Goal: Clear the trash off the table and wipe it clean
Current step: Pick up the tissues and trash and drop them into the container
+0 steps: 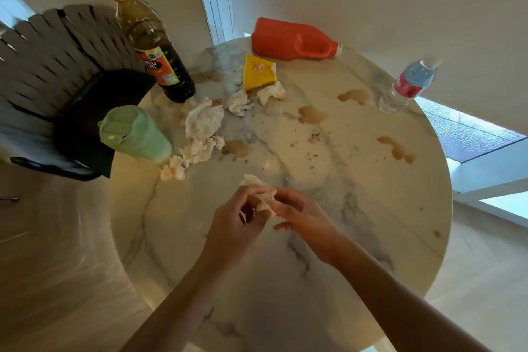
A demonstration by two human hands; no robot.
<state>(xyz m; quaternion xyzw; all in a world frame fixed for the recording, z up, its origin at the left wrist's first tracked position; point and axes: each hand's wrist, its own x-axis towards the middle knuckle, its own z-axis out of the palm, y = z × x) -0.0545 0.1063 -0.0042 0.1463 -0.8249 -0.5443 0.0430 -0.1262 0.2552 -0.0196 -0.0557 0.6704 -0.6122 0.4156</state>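
- Both hands meet over the near-middle of the round marble table point(371, 237); left hand point(234, 226) and right hand point(303, 214) each pinch the same crumpled tissue point(264, 198) between curled fingers, tissue lifted just off the top.
- More trash sits far left: crumpled tissue pile point(204, 123), smaller wads point(173, 170), two more wads point(271, 93) beside a torn yellow packet point(258, 74).
- Red jug point(291, 40) lies on its side at the far edge; oil bottle point(154, 46) and green cup point(134, 136) stand at left; water bottle point(408, 86) stands at right.
- Brown spills point(311, 114) and crumbs point(314, 137) sit mid-table, not yet wiped.
- Handling guess: tissues are light, soft and compressible; some look stained, possibly damp, so may tear. Best scooped as a bunch, closing the fingers over the top of the pile.
- Packet is thin and floppy; pinch an edge.
- Jug is stiff; take the handle. Its weight can't be judged from here.
- Stage: early clearing; wiping comes after.
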